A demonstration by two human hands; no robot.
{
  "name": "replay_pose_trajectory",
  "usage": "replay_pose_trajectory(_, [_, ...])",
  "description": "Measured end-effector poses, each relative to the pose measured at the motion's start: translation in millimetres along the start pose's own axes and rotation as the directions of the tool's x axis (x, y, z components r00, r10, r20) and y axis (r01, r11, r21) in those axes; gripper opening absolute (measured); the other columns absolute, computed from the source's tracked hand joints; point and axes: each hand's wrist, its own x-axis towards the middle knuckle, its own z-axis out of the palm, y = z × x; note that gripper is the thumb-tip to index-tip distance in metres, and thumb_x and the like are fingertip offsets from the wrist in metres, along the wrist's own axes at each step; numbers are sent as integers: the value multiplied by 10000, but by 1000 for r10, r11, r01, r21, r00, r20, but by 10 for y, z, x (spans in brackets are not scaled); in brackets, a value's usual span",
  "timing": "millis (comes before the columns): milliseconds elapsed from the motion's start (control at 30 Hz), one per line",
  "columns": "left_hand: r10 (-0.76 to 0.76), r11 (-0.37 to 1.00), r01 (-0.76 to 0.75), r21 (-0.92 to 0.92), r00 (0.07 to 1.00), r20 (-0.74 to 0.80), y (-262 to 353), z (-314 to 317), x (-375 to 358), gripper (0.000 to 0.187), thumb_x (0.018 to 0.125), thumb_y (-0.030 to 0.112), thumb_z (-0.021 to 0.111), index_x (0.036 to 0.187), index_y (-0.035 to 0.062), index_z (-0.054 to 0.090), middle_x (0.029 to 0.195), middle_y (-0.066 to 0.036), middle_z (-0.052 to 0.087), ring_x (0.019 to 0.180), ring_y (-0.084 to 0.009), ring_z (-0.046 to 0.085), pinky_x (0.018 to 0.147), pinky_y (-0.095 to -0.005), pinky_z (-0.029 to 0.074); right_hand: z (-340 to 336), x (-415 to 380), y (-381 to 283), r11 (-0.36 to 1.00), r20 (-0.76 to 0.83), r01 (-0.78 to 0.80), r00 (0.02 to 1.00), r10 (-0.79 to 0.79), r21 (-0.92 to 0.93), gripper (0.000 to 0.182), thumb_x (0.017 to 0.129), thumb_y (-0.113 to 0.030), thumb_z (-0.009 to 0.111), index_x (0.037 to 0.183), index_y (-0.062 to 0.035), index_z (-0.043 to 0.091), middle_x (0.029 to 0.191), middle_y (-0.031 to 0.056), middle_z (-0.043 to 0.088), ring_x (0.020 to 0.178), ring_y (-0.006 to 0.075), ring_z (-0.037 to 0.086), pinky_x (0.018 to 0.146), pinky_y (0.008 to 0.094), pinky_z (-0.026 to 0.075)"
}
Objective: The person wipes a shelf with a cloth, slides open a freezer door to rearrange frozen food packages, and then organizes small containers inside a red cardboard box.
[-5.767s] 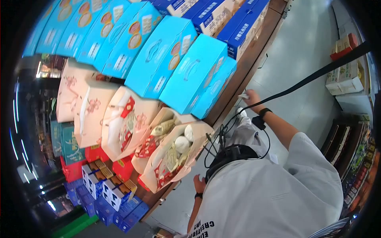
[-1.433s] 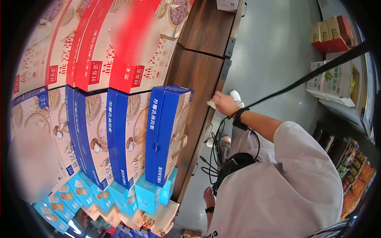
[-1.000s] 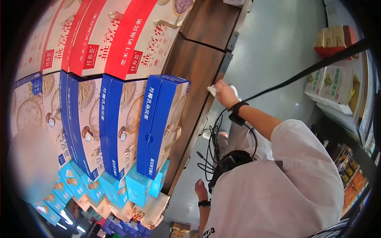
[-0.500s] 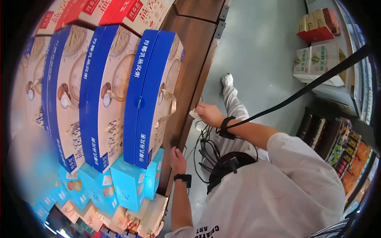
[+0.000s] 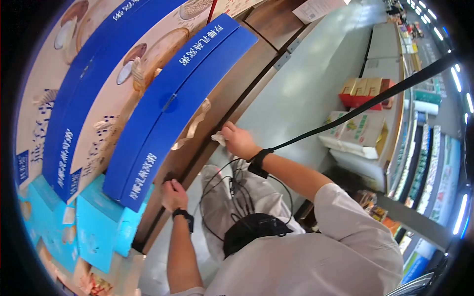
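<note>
My right hand [image 5: 239,140] is closed on a small crumpled white cloth or tissue [image 5: 218,138], held above the edge of the brown wooden shelf [image 5: 217,106]. Lower and to the left, my left hand [image 5: 175,195] is at the shelf's edge with its fingers loosely apart and nothing visible in it. Beside it on the shelf stands a blue gift box [image 5: 170,106] with white lettering and a pale ribbon handle [image 5: 195,126]. Both wrists wear black bands.
More blue and beige boxes [image 5: 81,81] stand to the left, with light-blue boxes [image 5: 101,224] below them. A black strap [image 5: 345,117] crosses the view. Cables [image 5: 237,190] hang before my legs. Across the grey aisle [image 5: 296,89] stand white cartons [image 5: 358,133] and red-and-gold boxes [image 5: 365,91].
The view has turned and come closer to the blue boxes. Both hands now appear farther left in view, still near the shelf edge. The white cloth stays in my right hand.
</note>
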Motion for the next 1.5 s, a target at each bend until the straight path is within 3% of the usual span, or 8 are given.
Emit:
replay_pose_trajectory(333, [14,999,-15,-33,1000,-20,-83,52,11,236,913,236,500,857,13,549,877,-206,597,833,-428,565,697,-521,448,-754,707,1243,969,-326,-247,916,235,4,144,771,-14,529,911,-51,531,925,198,538,829,443,561,665,486,460])
replay_pose_trajectory(600, [48,989,-42,142,998,-43,-314,120,192,223,877,196,494,761,16,555,711,-248,579,637,-402,565,563,-481,444,-2491,-294,2341,737,-598,-584,471,649,341,255,834,-108,601,1073,-19,582,981,189,642,951,367,619,819,428,492])
replay_pose_trajectory(700, [493,817,-457,351,870,-16,-381,242,315,232,889,160,455,811,-23,574,840,-228,614,807,-377,583,724,-486,449,-2846,-1242,2449,704,-648,-519,328,687,484,236,830,-76,558,1050,4,585,968,217,645,947,380,620,828,422,491])
replay_pose_trajectory(933, [556,831,-524,-187,765,326,1468,328,121,189,876,170,536,854,3,622,832,-179,639,798,-320,609,724,-403,484,-2011,-3369,2686,200,33,-906,228,973,374,246,756,-224,567,793,-12,686,828,218,672,746,401,641,691,463,507])
replay_pose_trajectory(1067, [646,741,-614,-272,541,538,2412,541,367,189,864,177,571,897,5,643,839,-171,654,793,-292,628,716,-377,497,-1001,-3807,2851,378,734,-892,427,528,247,188,568,-133,682,727,-41,721,757,129,696,665,262,652,580,429,502])
replay_pose_trajectory(1267, [705,623,-719,-307,347,618,4051,929,897,220,872,208,600,962,17,662,880,-163,672,804,-257,648,730,-349,507,-1333,-3400,2208,368,752,-927,297,588,79,351,727,-265,611,998,-67,716,925,84,707,771,219,658,699,398,506])
replay_pose_trajectory(1367, [744,551,-739,-388,224,630,4501,1399,1209,215,880,221,599,969,36,665,876,-145,670,789,-248,649,726,-342,505,-994,-3320,2473,-264,812,-837,308,496,479,290,712,-192,682,979,-85,719,937,49,710,755,176,647,730,372,497])
replay_pose_trajectory(1500, [740,488,-765,-420,108,664,5167,1841,1381,229,883,237,597,966,35,669,889,-152,673,795,-278,649,728,-355,504,-2029,-2930,2486,-190,676,-743,431,598,642,341,752,-221,687,1074,-106,691,1008,47,698,820,178,643,776,367,489])
